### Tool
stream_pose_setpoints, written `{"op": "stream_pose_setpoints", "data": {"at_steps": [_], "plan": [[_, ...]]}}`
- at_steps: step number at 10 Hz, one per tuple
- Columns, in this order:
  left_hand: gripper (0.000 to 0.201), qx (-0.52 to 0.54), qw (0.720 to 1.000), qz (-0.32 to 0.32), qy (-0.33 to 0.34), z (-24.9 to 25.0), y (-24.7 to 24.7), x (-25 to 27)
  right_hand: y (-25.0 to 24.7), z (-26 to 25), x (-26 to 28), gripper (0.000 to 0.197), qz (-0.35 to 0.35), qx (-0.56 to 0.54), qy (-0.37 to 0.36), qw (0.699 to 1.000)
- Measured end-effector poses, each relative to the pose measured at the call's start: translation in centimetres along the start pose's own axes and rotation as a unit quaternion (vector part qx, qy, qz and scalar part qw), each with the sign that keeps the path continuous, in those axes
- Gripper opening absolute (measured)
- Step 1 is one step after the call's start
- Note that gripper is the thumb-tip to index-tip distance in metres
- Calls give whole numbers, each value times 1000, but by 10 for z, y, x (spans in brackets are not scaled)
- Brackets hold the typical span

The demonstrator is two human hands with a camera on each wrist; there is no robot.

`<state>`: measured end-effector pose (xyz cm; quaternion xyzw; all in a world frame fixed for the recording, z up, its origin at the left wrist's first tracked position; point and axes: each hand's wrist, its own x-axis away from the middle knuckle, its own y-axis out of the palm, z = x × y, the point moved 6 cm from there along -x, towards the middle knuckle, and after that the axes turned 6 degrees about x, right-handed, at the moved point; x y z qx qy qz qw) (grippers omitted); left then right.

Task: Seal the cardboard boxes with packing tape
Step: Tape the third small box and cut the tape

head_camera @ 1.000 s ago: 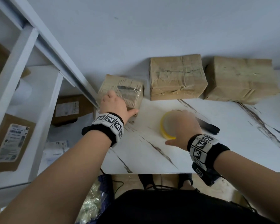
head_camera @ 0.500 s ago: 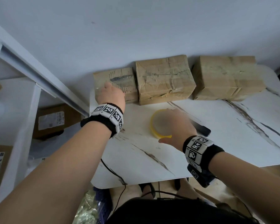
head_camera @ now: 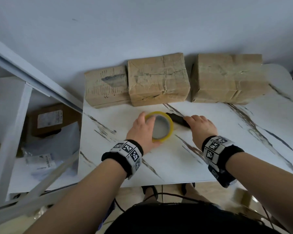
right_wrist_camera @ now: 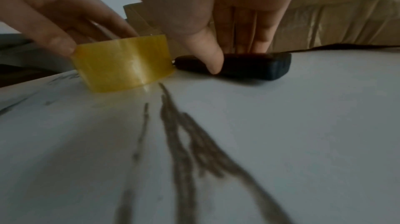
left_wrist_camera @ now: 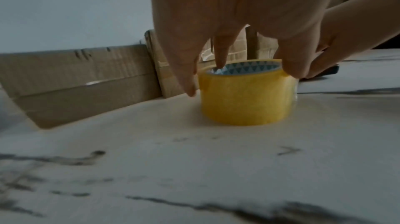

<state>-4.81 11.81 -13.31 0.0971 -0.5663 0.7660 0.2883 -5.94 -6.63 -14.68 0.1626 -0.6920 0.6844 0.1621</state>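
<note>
Three cardboard boxes, one tape roll

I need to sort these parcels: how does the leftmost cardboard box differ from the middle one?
The leftmost box is smaller and lower than the middle box, which it touches. Its top shows a dark torn patch; the middle box has creased tape crossing its top. Both are brown cardboard on the table against the wall.

Yellow tape roll lies flat on its side face on the counter, hollow core up, patterned liner visible inside. Three cardboard boxes in a row along the wall: small box at left, touching the middle box; large box apart at right. All are brown, creased and closed.
</note>
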Motion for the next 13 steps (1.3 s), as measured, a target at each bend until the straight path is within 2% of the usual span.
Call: {"op": "stream_pose_setpoints", "data": {"at_steps": [1, 2, 3, 4, 5, 6, 8, 11, 13], "plan": [[86, 29, 999, -23, -30, 9, 6, -3, -6, 12, -5, 62, 25, -29, -19, 999], [87, 15, 999, 14, -39, 20, -1, -3, -26, 29, 0, 60, 106, -63, 19, 992], [83, -61, 989, 136, 1, 45, -26, -9, -57, 43, 3, 74, 229, -40, 22, 972], [83, -77, 980, 181, -12, 67, -49, -28, -75, 63, -13, 81, 202, -8, 42, 979], [89, -87, 983, 144, -67, 76, -55, -49, -74, 83, -30, 78, 116, 19, 73, 990], [92, -101, 986, 102, -89, 79, -46, -59, -69, 87, -35, 69, 110, 15, 48, 993], [92, -113, 984, 98, -96, 77, -41, -63, -74, 76, -50, 57, 127, 25, -33, 991], [85, -97, 987, 68, -111, 79, -49, -60, -75, 74, -50, 56, 102, 22, -40, 994], [70, -59, 990, 99, -78, 80, -73, -59, -103, 66, -47, 50, 94, -4, -44, 995]]}}
